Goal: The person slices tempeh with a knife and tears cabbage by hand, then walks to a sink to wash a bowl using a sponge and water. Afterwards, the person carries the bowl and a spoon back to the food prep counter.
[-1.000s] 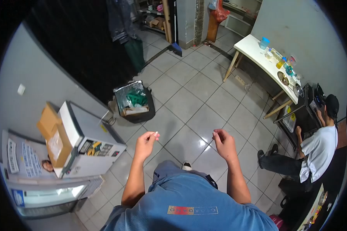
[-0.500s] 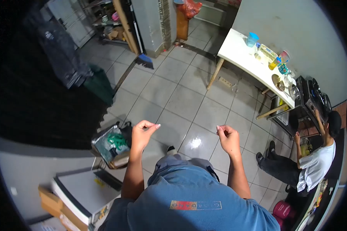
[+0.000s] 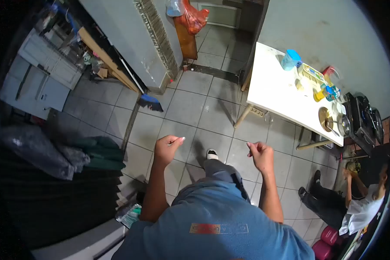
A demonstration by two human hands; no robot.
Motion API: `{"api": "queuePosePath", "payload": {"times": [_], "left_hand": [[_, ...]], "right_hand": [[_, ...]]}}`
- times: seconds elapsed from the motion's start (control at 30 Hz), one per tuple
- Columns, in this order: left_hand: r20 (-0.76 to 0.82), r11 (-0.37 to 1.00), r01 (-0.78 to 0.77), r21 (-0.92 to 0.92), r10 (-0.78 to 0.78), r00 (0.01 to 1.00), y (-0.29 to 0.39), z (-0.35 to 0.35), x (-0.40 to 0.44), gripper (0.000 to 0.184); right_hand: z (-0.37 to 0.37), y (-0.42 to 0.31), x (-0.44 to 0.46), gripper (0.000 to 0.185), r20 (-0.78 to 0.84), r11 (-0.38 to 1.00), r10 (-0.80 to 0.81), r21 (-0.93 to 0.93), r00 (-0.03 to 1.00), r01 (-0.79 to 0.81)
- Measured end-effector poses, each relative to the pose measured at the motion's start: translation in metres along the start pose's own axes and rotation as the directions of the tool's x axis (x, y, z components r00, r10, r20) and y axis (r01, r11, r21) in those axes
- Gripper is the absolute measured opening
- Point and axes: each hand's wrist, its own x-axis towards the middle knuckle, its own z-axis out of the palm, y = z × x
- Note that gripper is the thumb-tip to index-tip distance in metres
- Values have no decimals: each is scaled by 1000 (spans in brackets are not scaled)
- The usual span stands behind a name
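My left hand (image 3: 168, 148) is raised in front of my body above the tiled floor (image 3: 182, 106). Its thumb and fingers are pinched together, and nothing shows between them. On the other side, my right hand (image 3: 261, 156) hangs in the air at a similar height, also in a closed pinch with no object visible. Neither hand touches anything around it. A foot in a dark and white shoe (image 3: 212, 154) is below, between the two hands. The nearest furniture to my right hand is the white table (image 3: 271, 86).
On the table are a blue-lidded pitcher (image 3: 290, 60), a yellow bottle (image 3: 320, 95) and a pan (image 3: 326, 119). A black stove (image 3: 363, 123) adjoins it. At right, a person in a white shirt (image 3: 363, 212) sits low. A blue broom (image 3: 150, 102) leans by the pillar.
My view has moved forward across the floor, with the table and doorway nearer. Both hands stay raised and pinched. The person at right has drawn their hands together, away from the stove.
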Motion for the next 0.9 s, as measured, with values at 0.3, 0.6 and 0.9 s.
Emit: {"api": "queuePosePath", "payload": {"times": [0.3, 0.6, 0.9], "left_hand": [[-74, 990, -137, -23, 135, 988, 48, -15, 272, 17], [227, 958, -179, -226, 230, 946, 83, 34, 600, 29], [330, 947, -288, -143, 320, 888, 167, 119, 865, 15]], "right_hand": [[25, -152, 276, 23, -70, 934, -334, 109, 940, 340], [49, -179, 493, 22, -204, 984, -50, 157, 978, 83], [10, -223, 671, 21, -294, 967, 100, 254, 951, -23]]}}
